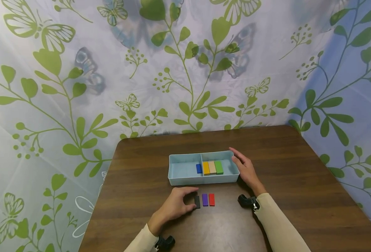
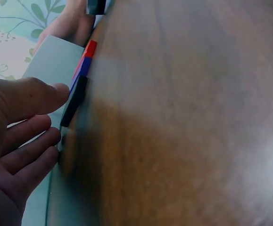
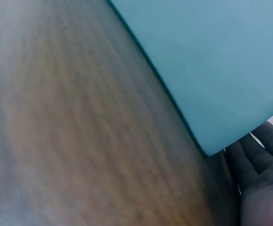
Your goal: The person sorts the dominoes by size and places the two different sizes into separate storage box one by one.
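Observation:
My left hand [image 1: 176, 204] is around a black block [image 1: 197, 202] on the table, its thumb at the near end and its index finger beyond the far end. In the left wrist view the thumb overlaps the black block [image 2: 74, 101] and the other fingers are spread. Beside that block lie a purple block [image 1: 205, 200] and a red block [image 1: 212, 200]. My right hand [image 1: 246, 171] rests along the right end of a light blue two-part tray [image 1: 185, 181], thumb at the rim. In the right wrist view its fingers extend past the tray's corner [image 3: 211, 136].
The tray's left compartment holds a blue block [image 1: 199, 168] against the divider. In its right compartment a yellow block [image 1: 206, 168], a beige block [image 1: 212, 167] and a green block [image 1: 218, 167] stand side by side. Behind the wooden table [image 1: 135, 164] hangs a leaf-patterned curtain [image 1: 160, 105].

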`<state>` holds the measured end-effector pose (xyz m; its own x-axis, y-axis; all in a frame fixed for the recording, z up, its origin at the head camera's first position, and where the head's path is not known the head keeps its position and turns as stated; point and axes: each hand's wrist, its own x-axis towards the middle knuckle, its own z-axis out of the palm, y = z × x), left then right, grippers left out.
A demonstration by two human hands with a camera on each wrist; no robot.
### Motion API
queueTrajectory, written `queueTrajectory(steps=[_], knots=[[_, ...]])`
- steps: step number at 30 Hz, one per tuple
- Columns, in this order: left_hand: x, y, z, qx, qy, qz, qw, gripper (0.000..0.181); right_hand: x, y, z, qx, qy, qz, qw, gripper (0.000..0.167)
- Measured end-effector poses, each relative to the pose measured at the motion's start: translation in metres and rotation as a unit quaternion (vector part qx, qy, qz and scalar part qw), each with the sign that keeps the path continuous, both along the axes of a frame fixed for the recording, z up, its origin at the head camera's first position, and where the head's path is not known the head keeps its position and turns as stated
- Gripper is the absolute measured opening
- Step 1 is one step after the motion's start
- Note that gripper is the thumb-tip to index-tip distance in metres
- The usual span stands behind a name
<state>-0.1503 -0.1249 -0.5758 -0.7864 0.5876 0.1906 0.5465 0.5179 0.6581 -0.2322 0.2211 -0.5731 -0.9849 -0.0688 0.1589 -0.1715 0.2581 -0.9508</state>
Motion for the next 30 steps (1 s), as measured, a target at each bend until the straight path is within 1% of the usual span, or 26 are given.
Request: queueTrajectory(steps=[3,7,10,15,22,26,30], knots=[[0.0007,0.0022,0.0006,-0.01,0.016,0.0,0.9998,0.054,-0.0009,-0.0002,0.0008,-0.001,0.003,-0.002,1.0,0.048],[0.0019,0.0037,0.0004,-0.023,0.029,0.002,0.9993,0.053,-0.0019,-0.0008,0.0016,-0.001,0.002,-0.003,1.0,0.048],[0.0028,0.0031,-0.0005,-0.026,0.028,0.002,0.9993,0.053,-0.0025,-0.0013,0.0015,-0.001,-0.001,-0.003,1.0,0.049],[0.0047,0.003,0.0007,-0.031,0.016,-0.001,0.9994,0.053,-0.0019,-0.0009,0.0016,-0.002,-0.001,-0.001,1.0,0.048],[0.0064,0.0057,0.003,-0.048,0.022,-0.003,0.9986,0.054,-0.0004,-0.0009,0.0023,-0.003,0.001,0.001,1.0,0.049],[0.0071,0.0063,0.0039,-0.054,0.022,-0.002,0.9983,0.052,0.0004,-0.0008,0.0021,-0.002,0.002,0.0,1.0,0.049],[0.0076,0.0061,0.0042,-0.057,0.018,-0.008,0.9982,0.052,0.0011,-0.0005,0.0019,-0.002,0.001,0.0,1.0,0.049]])
